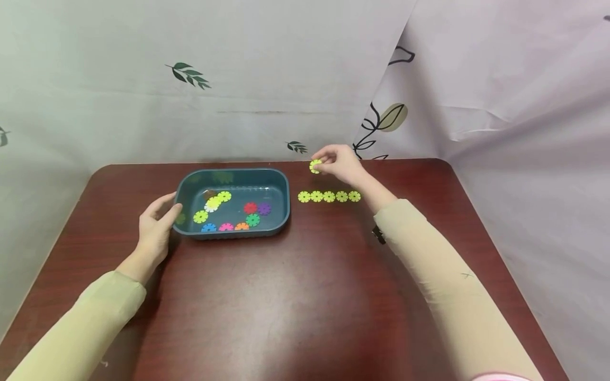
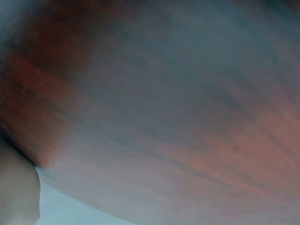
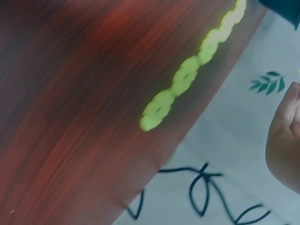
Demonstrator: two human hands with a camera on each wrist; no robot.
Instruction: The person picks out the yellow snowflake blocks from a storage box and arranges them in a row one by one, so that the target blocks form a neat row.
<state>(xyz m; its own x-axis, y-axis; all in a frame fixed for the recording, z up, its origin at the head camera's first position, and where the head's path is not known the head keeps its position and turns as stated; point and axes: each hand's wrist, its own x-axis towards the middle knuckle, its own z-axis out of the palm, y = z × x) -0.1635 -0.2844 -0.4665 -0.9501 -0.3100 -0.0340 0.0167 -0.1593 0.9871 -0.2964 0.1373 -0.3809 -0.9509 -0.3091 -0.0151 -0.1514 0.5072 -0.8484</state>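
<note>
My left hand [image 1: 156, 227] holds the left end of a dark teal plastic tub [image 1: 281, 217], thumb at the rim. Inside the tub lie several notched, flower-shaped plastic discs: yellow ones [image 1: 200, 216], plus a red disc [image 1: 250, 208], a purple disc [image 1: 264, 208], a green disc [image 1: 252, 220], a blue disc [image 1: 208, 227], a pink disc [image 1: 226, 227] and an orange disc [image 1: 242, 226]. Near the table's back edge, my right hand [image 1: 342, 164] pinches a yellow disc [image 1: 315, 166] between thumb and fingers. Below it runs a straight row of several yellow discs [image 1: 329, 197].
The dark red wood-grain table [image 1: 286, 296] has rounded back corners. White cloth [image 1: 267, 79] with printed leaves hangs behind it, and more cloth [image 1: 524, 159] hangs on the right. The row of discs lies just right of the tub. The left wrist view is mostly blurred.
</note>
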